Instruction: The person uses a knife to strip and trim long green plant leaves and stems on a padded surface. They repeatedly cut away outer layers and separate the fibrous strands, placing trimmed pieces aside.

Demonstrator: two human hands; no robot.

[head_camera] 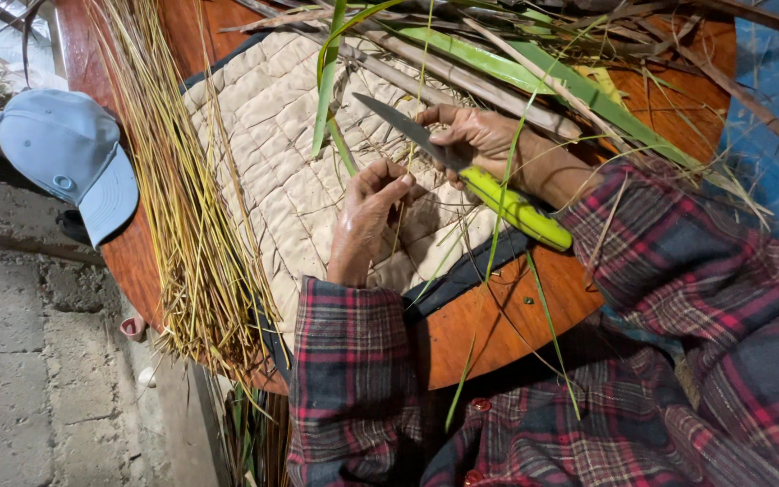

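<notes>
Pinching a thin green reed strip (328, 99), the left hand (370, 212) holds it over the quilted cream pad (263, 117); the strip looks light, springy and easily split, best held low. Just beyond, the right hand (480, 135) grips a yellow-green-handled steel knife (462, 167).

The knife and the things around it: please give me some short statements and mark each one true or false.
1. The right hand holds a knife with a yellow-green handle. True.
2. The left hand holds a pair of scissors. False: it pinches a thin green leaf strip.
3. A blue cap lies at the left of the table. True.
4. The quilted pad under the hands is red. False: it is beige.
5. A bundle of dry strips lies on the left part of the table. True.
</notes>
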